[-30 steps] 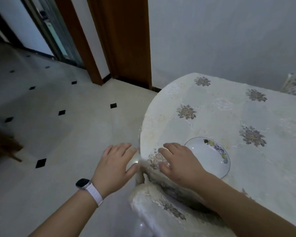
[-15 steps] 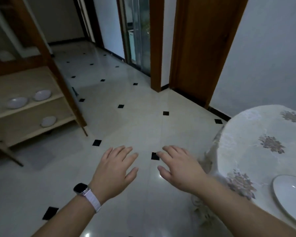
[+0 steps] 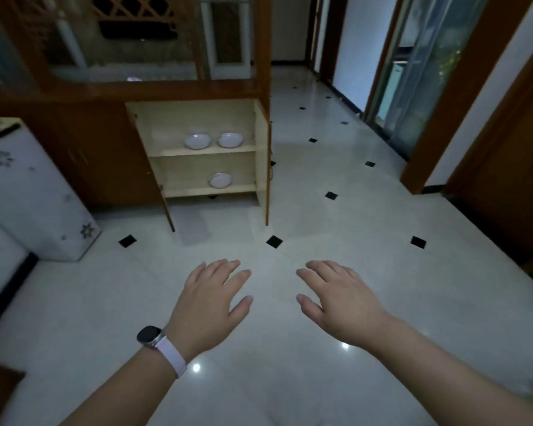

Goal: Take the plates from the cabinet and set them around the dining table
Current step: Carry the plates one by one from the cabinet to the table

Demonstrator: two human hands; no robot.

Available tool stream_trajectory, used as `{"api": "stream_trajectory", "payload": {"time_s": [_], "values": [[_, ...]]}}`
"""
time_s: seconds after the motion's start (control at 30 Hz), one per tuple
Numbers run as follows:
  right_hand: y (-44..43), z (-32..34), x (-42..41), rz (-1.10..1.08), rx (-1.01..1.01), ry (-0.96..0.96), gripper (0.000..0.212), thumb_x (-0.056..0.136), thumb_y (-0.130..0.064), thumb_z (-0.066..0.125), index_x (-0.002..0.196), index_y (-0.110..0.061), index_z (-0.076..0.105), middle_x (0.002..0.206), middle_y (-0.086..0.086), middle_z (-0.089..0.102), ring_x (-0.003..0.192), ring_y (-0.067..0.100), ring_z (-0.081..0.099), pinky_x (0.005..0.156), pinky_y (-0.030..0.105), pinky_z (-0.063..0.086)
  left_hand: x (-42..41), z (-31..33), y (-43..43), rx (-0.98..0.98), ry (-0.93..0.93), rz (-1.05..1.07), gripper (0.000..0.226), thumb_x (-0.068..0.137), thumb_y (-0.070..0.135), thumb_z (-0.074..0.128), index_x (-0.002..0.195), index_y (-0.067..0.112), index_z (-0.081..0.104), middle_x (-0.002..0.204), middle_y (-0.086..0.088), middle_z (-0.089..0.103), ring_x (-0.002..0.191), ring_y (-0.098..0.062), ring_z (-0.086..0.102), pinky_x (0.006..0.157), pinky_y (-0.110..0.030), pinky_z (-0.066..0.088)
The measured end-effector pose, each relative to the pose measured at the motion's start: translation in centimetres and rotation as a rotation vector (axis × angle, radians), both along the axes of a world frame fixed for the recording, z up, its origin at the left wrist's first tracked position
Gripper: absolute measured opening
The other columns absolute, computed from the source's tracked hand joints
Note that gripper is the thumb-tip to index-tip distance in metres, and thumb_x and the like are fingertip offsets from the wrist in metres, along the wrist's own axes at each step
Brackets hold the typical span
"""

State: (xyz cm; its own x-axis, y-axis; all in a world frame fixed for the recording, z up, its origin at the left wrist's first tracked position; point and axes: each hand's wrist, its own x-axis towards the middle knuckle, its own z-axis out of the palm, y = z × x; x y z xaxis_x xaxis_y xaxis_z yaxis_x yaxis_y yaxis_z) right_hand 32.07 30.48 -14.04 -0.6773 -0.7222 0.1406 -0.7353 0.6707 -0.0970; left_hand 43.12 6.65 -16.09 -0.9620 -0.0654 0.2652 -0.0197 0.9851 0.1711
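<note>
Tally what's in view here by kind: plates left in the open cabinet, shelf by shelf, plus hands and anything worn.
Plates, upper shelf: 2
Plates, lower shelf: 1
Hands, both empty: 2, left hand, right hand
Wristwatch, on the left wrist: 1
Total: 6

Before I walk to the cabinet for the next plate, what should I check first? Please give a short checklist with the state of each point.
1. Left hand free: ok, open, holds nothing.
2. Right hand free: ok, open, holds nothing.
3. Cabinet doors open: ok.
4. Plates left: ok, two on the upper shelf, one on the lower shelf.
5. Floor to the cabinet free of obstacles: ok.
6. Free place on the table: cannot tell, out of view.
</note>
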Motion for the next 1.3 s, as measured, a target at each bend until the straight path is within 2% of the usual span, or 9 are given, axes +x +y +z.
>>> {"api": "stream_trajectory", "payload": {"time_s": [0.27, 0.57, 0.73, 0.8, 0.9, 1.13, 1.3], "values": [[-7.5, -1.3, -6.8, 0.181, -0.001, -0.061, 0.049, 0.09, -0.051, 0.038, 0.123, -0.021, 0.06, 0.127, 0.002, 0.061, 0.118, 0.023, 0.055, 0.093, 0.039, 0.046, -3.0, -0.7, -4.9, 0.001, -0.024, 0.165, 0.046, 0.088, 0.049, 0.047, 0.122, 0.023, 0.064, 0.127, -0.001, 0.064, 0.119, -0.023, 0.058, 0.103, -0.047, 0.041], [-13.0, -0.6, -21.2, 0.272, -0.013, -0.1, 0.048, 0.09, -0.051, 0.038, 0.124, -0.024, 0.058, 0.127, 0.0, 0.059, 0.119, 0.023, 0.053, 0.095, 0.04, 0.044, -17.0, 1.5, -8.2, -0.011, -0.042, 0.256, 0.045, 0.089, 0.049, 0.048, 0.122, 0.023, 0.063, 0.126, 0.0, 0.064, 0.115, -0.023, 0.059, 0.099, -0.046, 0.045], [-14.7, 0.8, -29.3, 0.289, -0.014, -0.077, 0.05, 0.091, -0.052, 0.036, 0.128, -0.023, 0.056, 0.131, 0.001, 0.058, 0.122, 0.022, 0.051, 0.098, 0.04, 0.041, -24.5, 2.4, -9.5, 0.039, 0.014, 0.292, 0.046, 0.09, 0.052, 0.045, 0.123, 0.026, 0.063, 0.127, 0.003, 0.063, 0.116, -0.017, 0.053, 0.1, -0.035, 0.035], [-15.7, 1.0, -31.6, 0.299, 0.001, -0.1, 0.053, 0.093, -0.053, 0.032, 0.133, -0.025, 0.051, 0.138, 0.0, 0.052, 0.128, 0.02, 0.044, 0.103, 0.039, 0.035, -26.3, 2.4, -10.5, 0.028, 0.011, 0.299, 0.046, 0.09, 0.052, 0.045, 0.124, 0.026, 0.062, 0.127, 0.003, 0.063, 0.117, -0.017, 0.053, 0.1, -0.034, 0.033], [-17.2, 1.2, -34.1, 0.297, -0.004, -0.139, 0.057, 0.092, -0.055, 0.025, 0.139, -0.027, 0.044, 0.144, -0.003, 0.044, 0.133, 0.018, 0.037, 0.107, 0.037, 0.029, -28.0, 2.4, -12.0, 0.036, 0.004, 0.324, 0.046, 0.09, 0.051, 0.045, 0.124, 0.026, 0.062, 0.128, 0.003, 0.062, 0.119, -0.018, 0.052, 0.1, -0.034, 0.032], [-23.5, 2.2, -38.8, 0.325, 0.023, -0.125, 0.068, 0.087, -0.058, 0.015, 0.14, -0.026, 0.043, 0.145, -0.003, 0.044, 0.134, 0.018, 0.036, 0.108, 0.038, 0.029, -30.9, 2.5, -18.2, 0.046, 0.025, 0.386, 0.047, 0.091, 0.052, 0.043, 0.128, 0.027, 0.059, 0.131, 0.003, 0.06, 0.122, -0.02, 0.052, 0.103, -0.042, 0.037], [-29.9, 1.3, -41.3, 0.339, 0.075, -0.107, 0.065, 0.088, -0.058, 0.019, 0.138, -0.026, 0.045, 0.143, -0.002, 0.046, 0.132, 0.018, 0.039, 0.106, 0.038, 0.031, -33.4, 1.1, -24.3, 0.059, 0.001, 0.399, 0.047, 0.092, 0.052, 0.042, 0.128, 0.026, 0.058, 0.131, 0.002, 0.061, 0.121, -0.021, 0.054, 0.103, -0.045, 0.039]]}}
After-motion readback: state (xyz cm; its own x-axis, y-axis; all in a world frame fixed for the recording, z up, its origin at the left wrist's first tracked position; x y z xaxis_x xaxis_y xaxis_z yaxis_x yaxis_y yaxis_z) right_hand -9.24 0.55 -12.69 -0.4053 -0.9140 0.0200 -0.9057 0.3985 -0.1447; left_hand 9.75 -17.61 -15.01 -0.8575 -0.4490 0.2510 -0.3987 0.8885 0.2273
